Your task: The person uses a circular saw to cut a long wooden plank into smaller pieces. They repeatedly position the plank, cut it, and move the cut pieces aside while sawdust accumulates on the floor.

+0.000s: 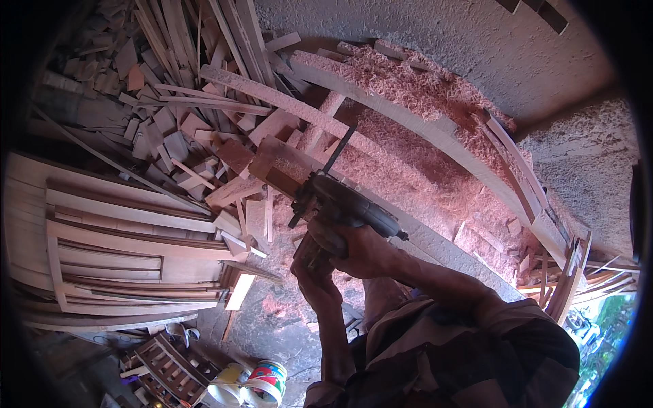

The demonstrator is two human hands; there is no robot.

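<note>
Grey floor [299,336] lies beneath the work, much of the far area buried under pinkish wood shavings [408,183]. On the left is a stack of wooden panels [109,262], framed and slatted, and behind it spreads a heap of offcuts [153,136]. A long beam [442,139], bowed by the lens, crosses the shavings at the back, with a thinner slat [292,105] nearer. Closer to the person runs a broad board [456,258], slanting from upper left to lower right. Two buckets [265,379] stand on the floor at the lower edge, well apart from the board.

The dark power tool [354,204] is in front of the person, over the board near its left end; whether it touches the wood cannot be told. The right hand [367,251] is wrapped around the tool's near side, and the left hand [314,268] grasps it just beside, lower down. A thin bar [342,148] juts from the tool across the board.

The step in hand looks like working the board with the tool, or lining it up; the next move seems to call for a firm two-handed hold and level guidance along the wood.
</note>
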